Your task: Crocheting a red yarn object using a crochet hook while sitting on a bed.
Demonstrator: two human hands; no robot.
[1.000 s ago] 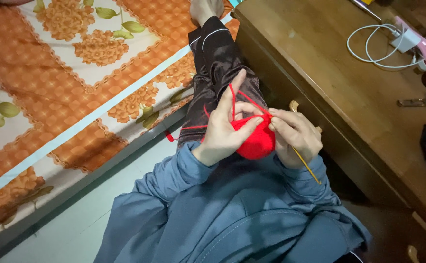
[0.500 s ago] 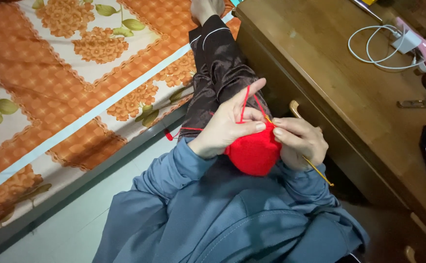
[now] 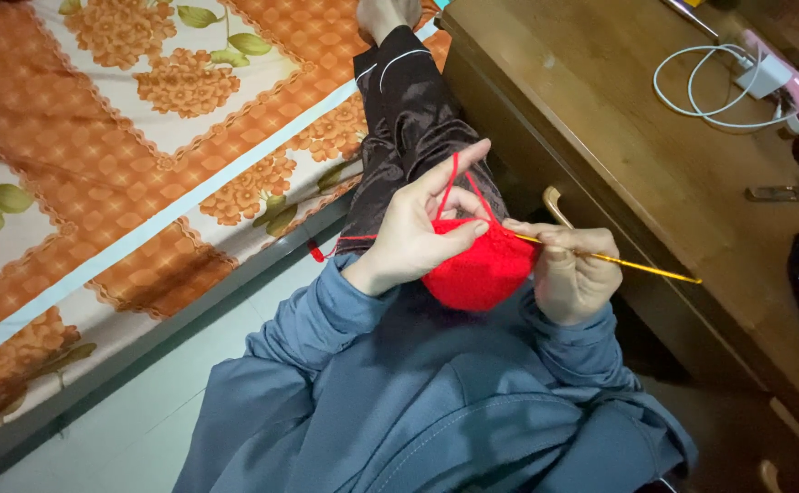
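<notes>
Head view: we look down at both hands over the lap.
Left hand point(image 3: 418, 233): our grip pinches the red piece point(image 3: 480, 269) at its upper edge; yarn point(image 3: 450, 183) runs over the raised forefinger.
Right hand point(image 3: 571, 269): our fingers are closed round the hook point(image 3: 619, 262), its tip at the edge of the piece, its gold shaft pointing right.
Red piece: held between the hands, above the blue sleeves, near the worktop point(image 3: 619, 137) edge.
Progress: a small rounded cup of stitches is made; we judge the work is still underway, since yarn trails left toward the bed point(image 3: 98, 164).
Far right: a white cable point(image 3: 705, 91) lies on the worktop.
</notes>
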